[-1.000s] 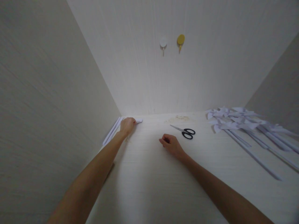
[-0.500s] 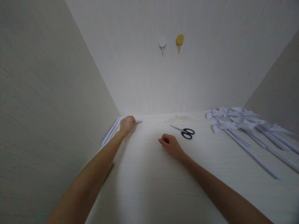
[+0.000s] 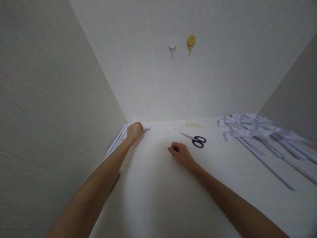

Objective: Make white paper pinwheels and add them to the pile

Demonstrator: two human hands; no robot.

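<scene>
My left hand (image 3: 134, 132) reaches to the far left corner of the white table (image 3: 158, 195) and rests on a white paper piece (image 3: 146, 128), fingers curled over it. Beside it, white rolled paper sticks (image 3: 116, 142) lie along the left wall. My right hand (image 3: 180, 153) lies on the table near the middle with its fingers curled in a loose fist; nothing shows in it. Black-handled scissors (image 3: 195, 139) lie just right of and beyond that hand, apart from it.
A heap of white paper pinwheels on long sticks (image 3: 257, 132) spreads over the right side of the table. Walls close in on the left, back and right. A white hook (image 3: 172, 44) and a yellow hook (image 3: 190, 41) hang on the back wall.
Almost nothing has changed. Both hands stay where they were; the view has shifted very slightly.
</scene>
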